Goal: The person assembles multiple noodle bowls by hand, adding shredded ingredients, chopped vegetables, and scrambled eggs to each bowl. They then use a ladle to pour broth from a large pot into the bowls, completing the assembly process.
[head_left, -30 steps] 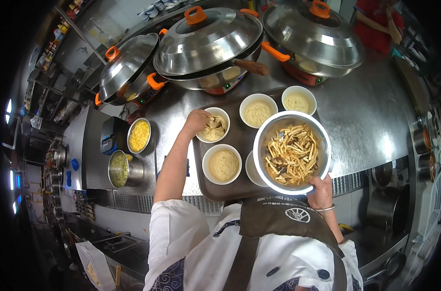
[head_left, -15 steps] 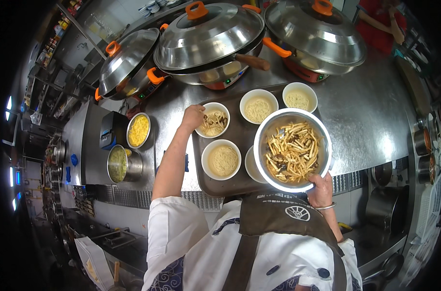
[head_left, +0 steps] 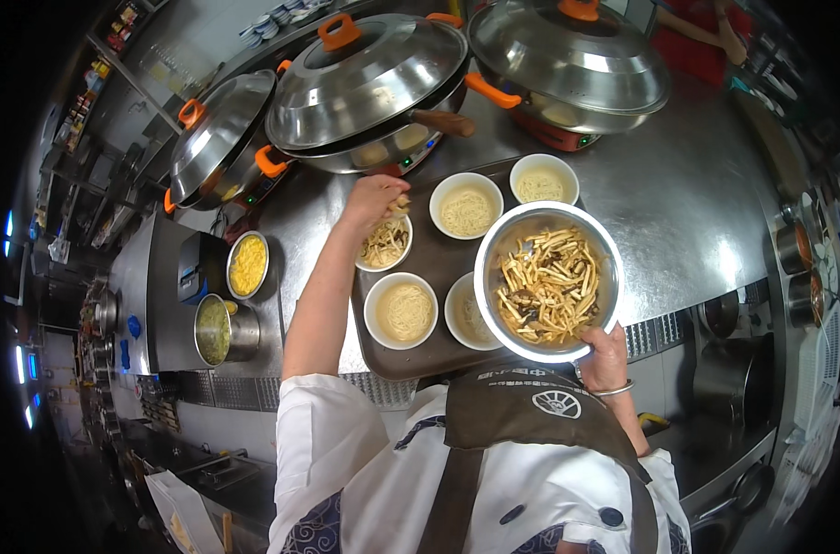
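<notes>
Tucked in my left hand (head_left: 378,199), closed above the back-left white bowl (head_left: 363,262), are a few pale brown mushroom-like strips (head_left: 399,205). More of the same strips lie on top of that bowl's contents. My right hand (head_left: 606,358) grips the near rim of a large metal bowl (head_left: 614,277), thumb inside. This bowl holds a heap of brown-edged strips (head_left: 551,284) and is held over the right part of a brown tray (head_left: 403,367). Noodles fill the other white bowls: front left (head_left: 402,311), back middle (head_left: 466,206), back right (head_left: 543,182), and one (head_left: 466,319) partly hidden.
Three lidded pans with orange handles (head_left: 365,88) stand along the back; a wooden handle (head_left: 443,122) juts from the middle one. Left of the tray are a bowl of yellow shreds (head_left: 248,266) and a metal pot (head_left: 243,332). Someone in red (head_left: 702,46) stands far right.
My left hand has risen from the back-left bowl's rim to over the bowl, with strips now showing in its fingers. The view has shifted, so the counter items appear further left.
</notes>
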A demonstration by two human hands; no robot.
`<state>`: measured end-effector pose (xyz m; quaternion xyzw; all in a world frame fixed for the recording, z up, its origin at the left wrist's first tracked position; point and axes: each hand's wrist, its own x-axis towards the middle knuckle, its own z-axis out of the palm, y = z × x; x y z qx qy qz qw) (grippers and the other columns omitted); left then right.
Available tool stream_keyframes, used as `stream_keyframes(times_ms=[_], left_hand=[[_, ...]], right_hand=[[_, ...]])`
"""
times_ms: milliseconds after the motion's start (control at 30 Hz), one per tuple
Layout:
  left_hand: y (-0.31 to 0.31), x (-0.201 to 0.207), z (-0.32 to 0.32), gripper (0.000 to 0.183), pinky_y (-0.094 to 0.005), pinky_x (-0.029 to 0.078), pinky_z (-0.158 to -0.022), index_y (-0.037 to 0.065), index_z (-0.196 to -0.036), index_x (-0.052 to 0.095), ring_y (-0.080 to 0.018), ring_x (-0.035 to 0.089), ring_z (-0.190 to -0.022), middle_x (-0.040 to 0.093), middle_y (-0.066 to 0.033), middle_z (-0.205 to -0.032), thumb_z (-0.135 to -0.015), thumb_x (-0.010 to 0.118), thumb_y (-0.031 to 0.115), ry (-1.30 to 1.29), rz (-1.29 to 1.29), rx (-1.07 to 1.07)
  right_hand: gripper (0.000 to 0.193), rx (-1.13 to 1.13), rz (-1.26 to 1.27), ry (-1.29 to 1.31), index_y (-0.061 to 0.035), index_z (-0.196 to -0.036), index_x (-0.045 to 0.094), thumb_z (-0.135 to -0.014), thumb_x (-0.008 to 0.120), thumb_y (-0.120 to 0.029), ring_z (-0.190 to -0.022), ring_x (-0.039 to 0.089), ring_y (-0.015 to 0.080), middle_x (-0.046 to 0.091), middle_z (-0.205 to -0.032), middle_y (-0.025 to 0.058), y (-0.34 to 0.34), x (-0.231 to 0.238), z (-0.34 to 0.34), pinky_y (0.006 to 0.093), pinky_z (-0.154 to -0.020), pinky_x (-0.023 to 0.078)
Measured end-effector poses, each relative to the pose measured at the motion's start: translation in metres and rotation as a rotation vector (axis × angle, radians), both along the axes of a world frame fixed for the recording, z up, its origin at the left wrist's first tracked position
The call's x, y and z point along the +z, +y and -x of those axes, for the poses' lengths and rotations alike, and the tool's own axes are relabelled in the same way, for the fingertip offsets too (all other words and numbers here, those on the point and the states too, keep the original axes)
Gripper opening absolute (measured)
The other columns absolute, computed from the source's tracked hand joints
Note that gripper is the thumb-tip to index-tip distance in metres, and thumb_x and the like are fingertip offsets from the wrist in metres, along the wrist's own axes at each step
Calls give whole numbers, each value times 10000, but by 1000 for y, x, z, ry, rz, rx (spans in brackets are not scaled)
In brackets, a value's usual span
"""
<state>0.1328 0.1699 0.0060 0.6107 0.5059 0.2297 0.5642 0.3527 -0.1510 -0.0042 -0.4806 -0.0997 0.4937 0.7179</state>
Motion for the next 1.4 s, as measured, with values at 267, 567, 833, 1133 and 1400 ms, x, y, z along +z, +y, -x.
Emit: stream_keyframes(times_ms=[267,567,833,1133,1400], left_hand=[[2,-59,-86,237,-342,481,-700,91,-896,655,-264,607,-726,629,-137,-842,-699,596,207,479,-518,-359],[-40,6,-116,86,-306,465,-618,34,-731,636,-220,584,-654,592,-108,-719,-698,617,111,163,-741,-214],[-155,67,-157,566,-364,435,-803,81,-1105,504,-282,538,-942,516,-127,-1023,-626,720,292,487,-862,-846],[-155,27,-169,292,-351,451,-697,74,-954,558,-290,574,-815,571,-160,-851,-664,575,90,360,-683,-880],[-138,54,-160,143,-199,381,-436,7,-871,590,-50,484,-483,545,-5,-623,-742,567,63,-19,34,-774]], right_hand=[[402,-46,-47,-7,77,-1095,463,-694,437,88,-913,556,192,567,-1026,123,-5,10,-3,294,-819,436],[397,-95,-46,-69,72,-1086,459,-690,460,70,-904,552,175,571,-1015,115,-8,1,-6,283,-813,424],[385,-101,-10,-120,74,-1073,465,-689,457,78,-878,555,159,580,-999,109,-7,0,-7,266,-796,434],[395,-67,52,-213,75,-1075,464,-680,440,72,-863,547,154,581,-990,109,-10,-12,-10,260,-784,433],[418,-76,20,-212,74,-1088,464,-670,453,85,-864,548,160,580,-988,109,-7,-19,-10,264,-785,433]])
